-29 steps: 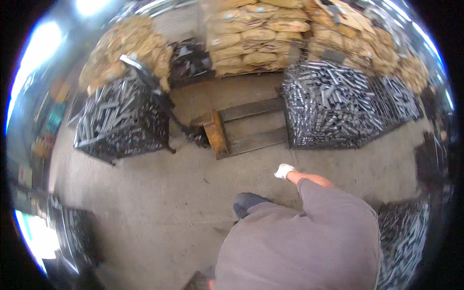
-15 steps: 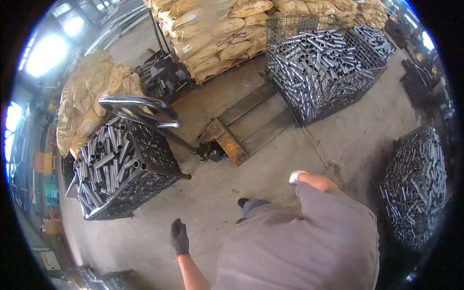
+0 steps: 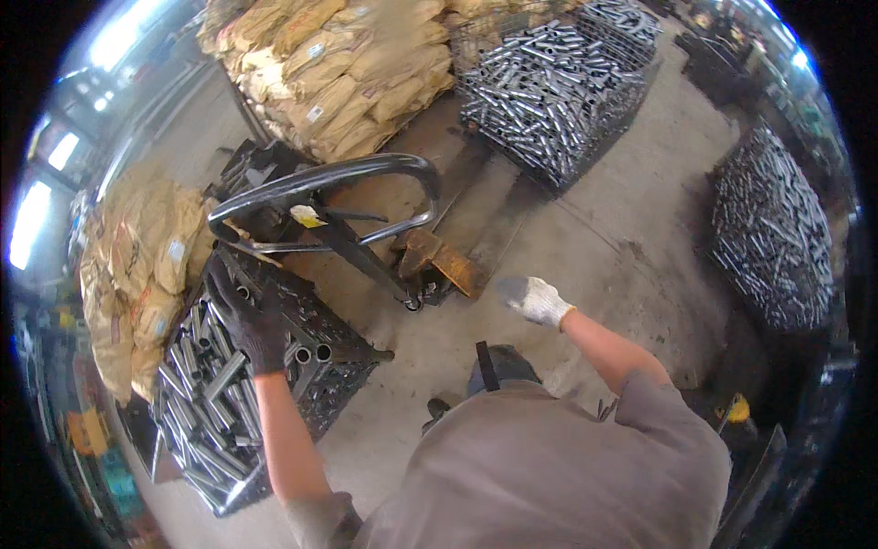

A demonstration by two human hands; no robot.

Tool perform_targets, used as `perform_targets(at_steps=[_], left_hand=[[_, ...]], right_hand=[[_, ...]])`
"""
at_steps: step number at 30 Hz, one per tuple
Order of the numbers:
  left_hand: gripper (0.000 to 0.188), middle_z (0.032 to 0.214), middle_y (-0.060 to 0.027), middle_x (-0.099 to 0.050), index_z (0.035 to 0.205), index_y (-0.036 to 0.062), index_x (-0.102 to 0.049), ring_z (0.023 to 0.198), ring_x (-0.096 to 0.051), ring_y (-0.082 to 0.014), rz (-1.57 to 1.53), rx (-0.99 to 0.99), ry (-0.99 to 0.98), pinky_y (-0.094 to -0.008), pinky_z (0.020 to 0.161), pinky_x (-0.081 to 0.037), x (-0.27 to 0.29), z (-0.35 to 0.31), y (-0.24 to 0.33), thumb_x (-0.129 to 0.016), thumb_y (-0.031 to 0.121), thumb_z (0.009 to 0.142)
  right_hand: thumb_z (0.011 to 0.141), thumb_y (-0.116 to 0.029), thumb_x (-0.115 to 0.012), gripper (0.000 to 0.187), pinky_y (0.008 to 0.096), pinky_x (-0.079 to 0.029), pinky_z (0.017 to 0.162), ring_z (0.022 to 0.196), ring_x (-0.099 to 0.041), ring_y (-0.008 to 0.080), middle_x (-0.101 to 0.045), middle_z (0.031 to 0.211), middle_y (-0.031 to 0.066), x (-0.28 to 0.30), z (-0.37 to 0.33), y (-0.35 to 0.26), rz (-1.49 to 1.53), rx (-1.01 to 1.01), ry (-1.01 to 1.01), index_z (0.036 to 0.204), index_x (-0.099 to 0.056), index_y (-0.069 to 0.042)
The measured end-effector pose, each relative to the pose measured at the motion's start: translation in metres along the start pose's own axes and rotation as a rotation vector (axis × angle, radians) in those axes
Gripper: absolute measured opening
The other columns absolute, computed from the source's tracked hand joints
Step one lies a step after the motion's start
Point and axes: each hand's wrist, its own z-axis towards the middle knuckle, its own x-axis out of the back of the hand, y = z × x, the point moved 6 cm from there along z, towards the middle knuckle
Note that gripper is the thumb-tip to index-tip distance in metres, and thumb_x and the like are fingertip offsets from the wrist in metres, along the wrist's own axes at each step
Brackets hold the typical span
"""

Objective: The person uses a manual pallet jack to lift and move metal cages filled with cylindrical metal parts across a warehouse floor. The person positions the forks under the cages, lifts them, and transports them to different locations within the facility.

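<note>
My left hand (image 3: pixel 249 325), in a dark glove, reaches out with its fingers spread above a dark metal bin (image 3: pixel 343 366) of cut steel tubes (image 3: pixel 224 375). Just beyond its fingertips is the black loop handle (image 3: pixel 315 178) of a pallet jack; I see no grip on it. My right hand (image 3: pixel 535 300), in a white glove with grey fingers, is held over the floor with its fingers stretched out and nothing visible in it. Between the hands and farther off, the jack's rusty yellow body (image 3: pixel 444 261) stands with its forks toward a wire basket (image 3: pixel 599 137) full of tubes.
Tan sacks are stacked high (image 3: pixel 338 73) at the back, and more sacks (image 3: pixel 137 265) stand behind the bin at left. Another container of tubes (image 3: pixel 773 229) is at the right. Concrete floor (image 3: pixel 631 274) lies between them.
My left hand has risen and reached forward over the bin toward the handle. My right arm has extended forward. The handle and bin now appear closer as I have moved toward them.
</note>
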Motion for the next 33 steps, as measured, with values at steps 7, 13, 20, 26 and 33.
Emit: perform_targets(at_steps=[7,13,20,26,33], left_hand=[[0.087,0.156,-0.0197,-0.037,0.157,0.0066,-0.031,0.143,-0.04,-0.032,-0.327,0.075,-0.049,-0.0417,0.114,-0.037,-0.085,0.098,-0.103,-0.076,0.008,0.084],[0.041,0.123,-0.0112,-0.067,0.132,0.0,-0.062,0.109,-0.065,-0.0207,-0.963,0.088,-0.037,-0.0362,0.098,-0.053,-0.129,0.126,-0.164,-0.062,-0.007,0.091],[0.008,0.092,-0.0095,-0.069,0.097,-0.0034,-0.066,0.081,-0.066,-0.0187,-0.847,0.044,0.061,-0.0344,0.078,-0.056,-0.13,0.129,-0.142,-0.068,-0.001,0.091],[0.016,0.08,-0.0065,-0.068,0.086,-0.0018,-0.066,0.074,-0.063,-0.0171,-0.726,0.085,0.041,-0.0332,0.072,-0.052,-0.123,0.145,-0.102,-0.08,0.004,0.08],[0.02,0.077,-0.0105,-0.067,0.088,0.0044,-0.068,0.068,-0.063,-0.0219,-0.473,-0.018,-0.04,-0.0349,0.068,-0.051,-0.083,0.107,-0.074,-0.082,0.011,0.076]], right_hand=[[0.085,-0.036,-0.074,0.076,0.0464,-0.051,0.101,0.124,-0.06,0.0392,-0.057,0.139,0.0232,0.027,0.017,-0.084,0.176,-0.143,0.428,0.148,-0.043,-0.006],[0.073,-0.026,-0.083,0.079,0.043,-0.056,0.09,0.112,-0.064,0.0407,-0.055,0.137,0.0271,0.1,0.08,-0.167,0.227,0.091,1.079,0.14,-0.047,-0.001],[0.074,-0.008,-0.072,0.031,0.0357,-0.059,0.077,0.085,-0.075,0.0256,-0.075,0.091,0.0102,0.127,0.128,-0.155,0.473,-0.012,1.349,0.105,-0.072,-0.008],[0.076,-0.003,-0.069,0.027,0.0306,-0.058,0.074,0.081,-0.075,0.0175,-0.077,0.089,0.0105,0.145,0.156,-0.142,0.331,-0.092,1.464,0.103,-0.073,-0.006],[0.075,-0.005,-0.063,0.032,0.0323,-0.057,0.083,0.09,-0.075,0.0232,-0.077,0.1,0.0108,0.164,0.201,-0.098,0.392,-0.12,1.345,0.104,-0.076,-0.01]])
